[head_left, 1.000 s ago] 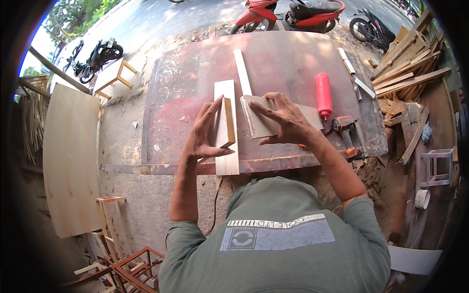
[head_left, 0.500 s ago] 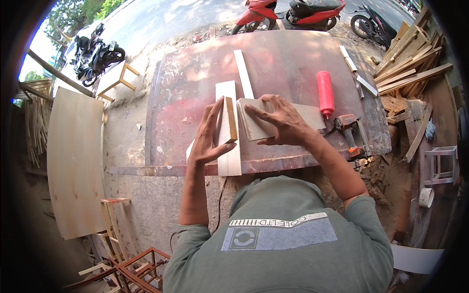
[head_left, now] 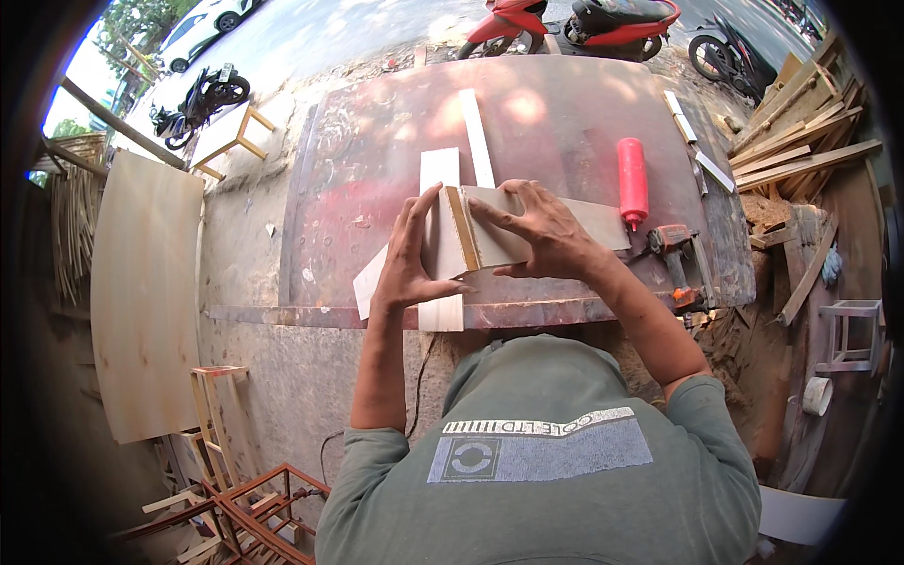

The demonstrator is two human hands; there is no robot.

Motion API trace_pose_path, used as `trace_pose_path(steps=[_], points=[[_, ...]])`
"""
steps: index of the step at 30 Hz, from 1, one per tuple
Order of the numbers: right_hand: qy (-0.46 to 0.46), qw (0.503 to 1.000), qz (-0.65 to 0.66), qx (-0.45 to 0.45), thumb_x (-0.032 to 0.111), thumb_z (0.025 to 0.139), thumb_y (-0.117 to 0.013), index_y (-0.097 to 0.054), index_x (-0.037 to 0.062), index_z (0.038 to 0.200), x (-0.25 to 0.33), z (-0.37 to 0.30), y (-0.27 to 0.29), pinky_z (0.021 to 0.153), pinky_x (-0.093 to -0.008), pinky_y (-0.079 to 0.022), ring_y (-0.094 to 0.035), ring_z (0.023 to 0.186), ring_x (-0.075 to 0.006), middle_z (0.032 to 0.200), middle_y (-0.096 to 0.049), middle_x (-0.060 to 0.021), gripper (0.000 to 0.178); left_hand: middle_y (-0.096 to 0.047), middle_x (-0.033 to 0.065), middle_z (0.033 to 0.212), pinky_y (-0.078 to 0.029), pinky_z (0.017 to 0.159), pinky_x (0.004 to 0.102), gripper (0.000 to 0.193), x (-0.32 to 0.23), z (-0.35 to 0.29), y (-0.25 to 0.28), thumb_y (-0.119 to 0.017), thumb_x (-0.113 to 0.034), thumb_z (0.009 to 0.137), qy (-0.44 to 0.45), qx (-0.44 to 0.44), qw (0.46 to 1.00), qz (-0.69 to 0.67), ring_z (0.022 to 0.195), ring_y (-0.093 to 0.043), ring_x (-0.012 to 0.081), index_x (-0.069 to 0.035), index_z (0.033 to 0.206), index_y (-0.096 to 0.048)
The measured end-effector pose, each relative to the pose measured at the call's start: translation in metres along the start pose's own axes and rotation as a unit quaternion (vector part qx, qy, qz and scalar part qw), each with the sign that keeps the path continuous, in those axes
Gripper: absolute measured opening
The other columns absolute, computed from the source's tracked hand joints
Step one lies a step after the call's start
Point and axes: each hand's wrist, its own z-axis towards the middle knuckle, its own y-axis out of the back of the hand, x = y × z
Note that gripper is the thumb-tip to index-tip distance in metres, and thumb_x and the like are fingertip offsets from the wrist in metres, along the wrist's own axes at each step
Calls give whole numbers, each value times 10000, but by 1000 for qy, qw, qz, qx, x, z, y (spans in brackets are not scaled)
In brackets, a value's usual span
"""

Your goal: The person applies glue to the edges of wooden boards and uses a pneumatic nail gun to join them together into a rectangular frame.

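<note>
My left hand [head_left: 405, 256] grips a pale wooden board [head_left: 443, 243] with a brown edge strip, its thumb along the near end and fingers at the far end. My right hand [head_left: 546, 234] grasps another pale board [head_left: 591, 217], fingers spread across its end and thumb at the near edge. The two boards' ends meet, or nearly meet, between my hands; I cannot tell if they touch. Under the left board lies a white plank [head_left: 440, 314], running away from me. Part of a further pale piece [head_left: 370, 282] shows left of my left wrist.
All this sits on a stained reddish worktable [head_left: 348, 141]. A narrow white strip [head_left: 476, 141] lies beyond the boards. To the right are a red squeeze bottle [head_left: 633, 184] and a nail gun [head_left: 673, 254]. Scrap wood [head_left: 800, 141] is piled at the far right; a plywood sheet [head_left: 146, 301] stands left.
My left hand has shifted slightly right with its board, closing the gap to the right board. The right hand stays nearly where it was.
</note>
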Motion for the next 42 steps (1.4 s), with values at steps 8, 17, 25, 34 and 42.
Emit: trace_pose_path(steps=[8, 17, 25, 34, 42], points=[[16, 1000, 8, -17, 392, 644, -937, -340, 420, 1608, -1, 1, -2, 1086, -512, -453, -528, 1245, -404, 1373, -478, -206, 1134, -545, 169, 1321, -416, 1045, 523, 1262, -1, -2, -7, -884, -597, 537, 23, -3, 1000, 21, 1219, -558, 378, -111, 1582, -370], [2, 1000, 7, 1, 392, 657, -929, -362, 405, 1603, -5, 5, -3, 1080, -517, -446, -529, 1248, -410, 1379, -479, -210, 1103, -566, 184, 1343, -429, 1064, 531, 1168, -2, 8, -6, -891, -493, 570, 10, -19, 1000, 22, 1224, -566, 395, -75, 1561, -434], [-14, 1000, 0, -6, 420, 679, -911, -357, 410, 1603, -5, 13, 3, 1049, -522, -453, -546, 1194, -408, 1335, -493, -200, 1078, -591, 184, 1314, -435, 1064, 533, 1160, 10, 24, -1, -882, -464, 563, 5, -5, 1000, 18, 1225, -574, 386, -58, 1556, -440], [-31, 999, -18, -5, 422, 677, -914, -342, 419, 1606, -4, 16, -1, 1055, -515, -450, -544, 1200, -409, 1353, -486, -199, 1090, -598, 173, 1304, -441, 1055, 524, 1184, 24, 25, -4, -888, -472, 541, -5, -22, 1000, 8, 1194, -592, 380, -63, 1559, -445], [-37, 999, -15, -11, 420, 671, -918, -340, 431, 1603, -5, 21, -5, 1051, -510, -452, -548, 1181, -399, 1349, -488, -190, 1097, -585, 211, 1323, -473, 1049, 497, 1132, 26, 33, 10, -891, -449, 592, -17, 15, 998, 56, 1242, -588, 373, -18, 1542, -452]])
